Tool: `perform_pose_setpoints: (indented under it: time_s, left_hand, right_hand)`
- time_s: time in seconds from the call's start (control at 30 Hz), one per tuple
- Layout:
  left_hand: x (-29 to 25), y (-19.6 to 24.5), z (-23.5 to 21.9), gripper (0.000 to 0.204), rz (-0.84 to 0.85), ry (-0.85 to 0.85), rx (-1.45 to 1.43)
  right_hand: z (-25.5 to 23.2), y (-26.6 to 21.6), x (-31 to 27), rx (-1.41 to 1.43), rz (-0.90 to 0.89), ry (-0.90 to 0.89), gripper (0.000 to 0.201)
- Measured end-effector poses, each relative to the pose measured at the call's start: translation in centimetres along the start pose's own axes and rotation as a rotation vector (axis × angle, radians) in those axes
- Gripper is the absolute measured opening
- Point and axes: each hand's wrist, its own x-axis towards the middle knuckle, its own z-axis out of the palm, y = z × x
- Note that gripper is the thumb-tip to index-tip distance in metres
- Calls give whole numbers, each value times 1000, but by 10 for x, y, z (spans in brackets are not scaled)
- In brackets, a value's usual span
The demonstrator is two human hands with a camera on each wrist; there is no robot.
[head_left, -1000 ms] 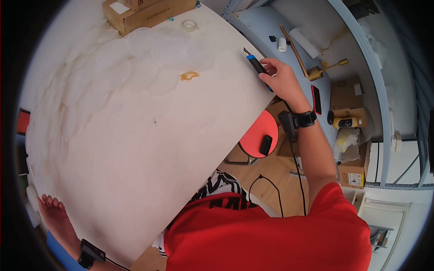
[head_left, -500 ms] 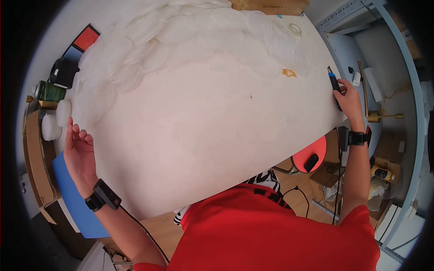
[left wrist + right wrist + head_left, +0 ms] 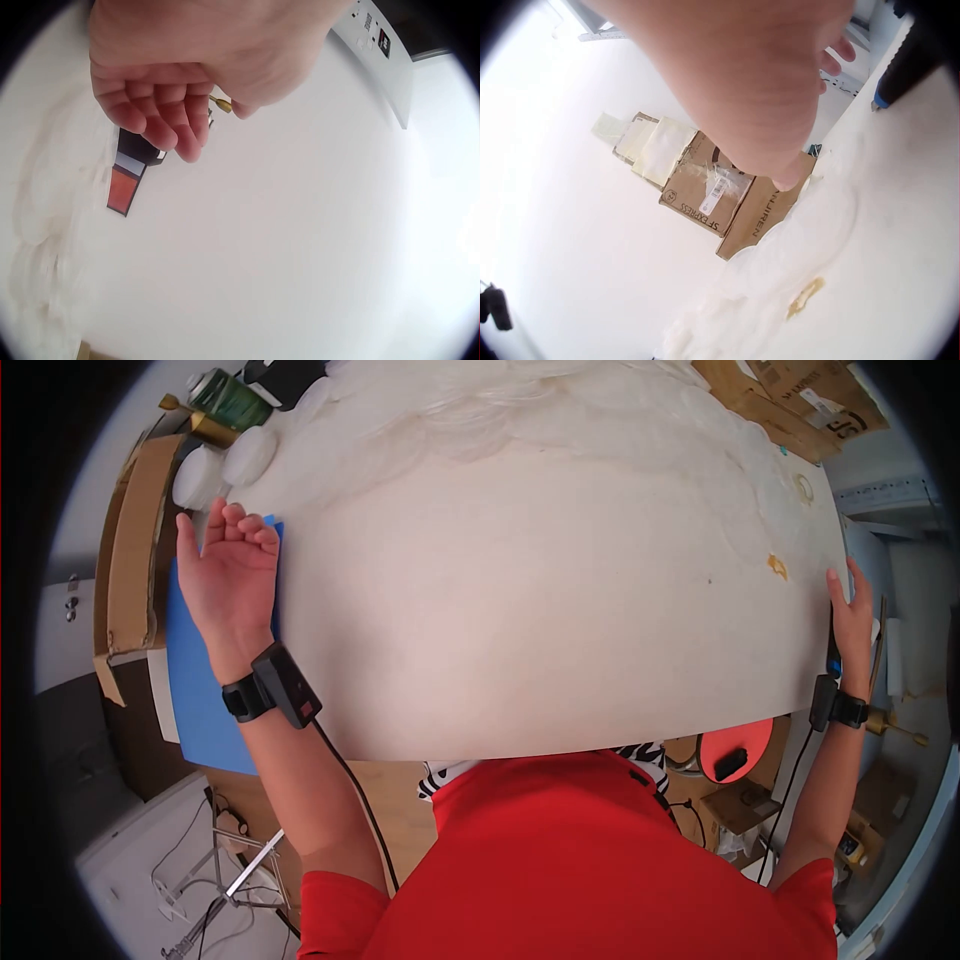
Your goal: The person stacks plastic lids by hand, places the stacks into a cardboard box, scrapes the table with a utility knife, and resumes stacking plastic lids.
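At the right edge of the white table (image 3: 540, 610), the black and blue utility knife (image 3: 833, 650) lies beside the right hand (image 3: 852, 625). The right wrist view shows that knife (image 3: 911, 67) apart from the right hand (image 3: 757, 82), whose fingers are spread and hold nothing. Palm up, the left hand (image 3: 232, 575) is over the table's left edge with its fingers loosely bent and nothing in them. The left wrist view also shows the left hand (image 3: 195, 67) empty.
Thin translucent discs (image 3: 480, 420) overlap along the table's far side. Round white containers (image 3: 250, 455), a green bottle (image 3: 230, 400) and a cardboard box (image 3: 145, 550) are at the left. More boxes (image 3: 790, 420) and a tape roll (image 3: 804, 488) are at the far right. A red stool (image 3: 715, 745) stands below.
The head view has turned left. The right hand has let go of the knife, which now lies beside it at the table edge. The left hand has its palm up and its thumb spread.
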Motion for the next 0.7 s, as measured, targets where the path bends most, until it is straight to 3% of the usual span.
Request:
perform_pose_setpoints:
  time_s: [0.13, 0.27, 0.4, 0.47, 0.7]
  left_hand:
    - [-8, 4, -2, 37, 20, -5, -22]
    - [-12, 4, -6, 34, 21, 27, -26]
    - [-12, 3, -12, 36, 23, 40, -29]
    - [-12, 0, -10, 34, 24, 39, -21]
    - [3, -26, 7, 24, -15, 19, -6]
  right_hand:
    - [13, -17, 15, 108, -35, -49, 75]
    - [16, -48, 18, 93, -21, -123, 71]
    - [12, -45, 15, 98, 0, -83, 67]
    - [3, -58, -2, 238, 94, -8, 63]
    - [-2, -62, -30, 155, 55, 0, 51]
